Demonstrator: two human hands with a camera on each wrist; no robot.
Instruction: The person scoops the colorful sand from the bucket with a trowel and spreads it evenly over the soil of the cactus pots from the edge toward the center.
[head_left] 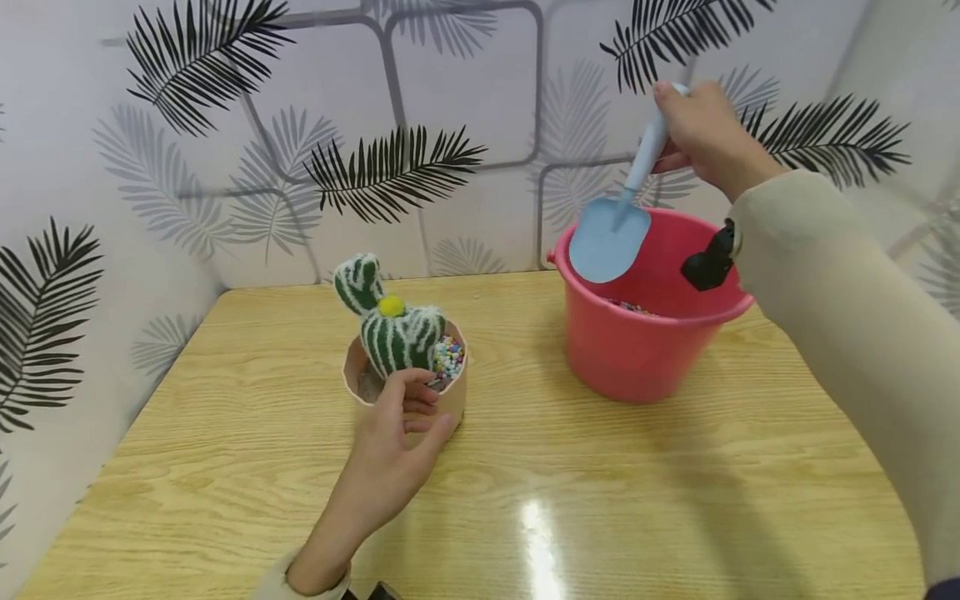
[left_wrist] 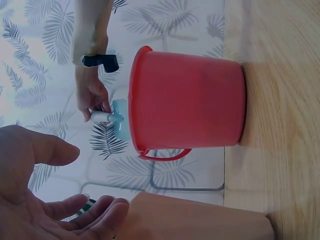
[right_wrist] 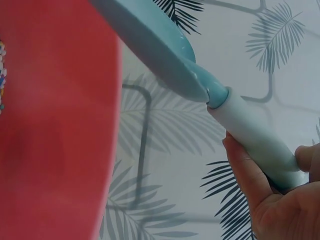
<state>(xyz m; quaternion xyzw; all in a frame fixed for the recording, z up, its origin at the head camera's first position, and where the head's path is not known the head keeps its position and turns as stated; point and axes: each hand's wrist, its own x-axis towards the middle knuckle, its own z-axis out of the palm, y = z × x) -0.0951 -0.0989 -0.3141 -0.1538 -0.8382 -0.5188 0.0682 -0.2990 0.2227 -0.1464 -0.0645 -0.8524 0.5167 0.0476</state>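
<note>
Shovel (head_left: 609, 242) gripped by your right hand (head_left: 705, 129) near the bucket (head_left: 630, 358); your relaxed left hand (head_left: 393, 462), holding nothing, could tip the pot (head_left: 453, 405) by nudging.

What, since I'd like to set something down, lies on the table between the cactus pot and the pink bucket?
Bare wooden tabletop separates the pot from the bucket, as the head view shows.

light-blue shovel (head_left: 611, 237) tilted blade-down over red bucket (head_left: 630, 358), striped cactus (head_left: 401, 340) in beige pot (head_left: 457, 398)
</note>
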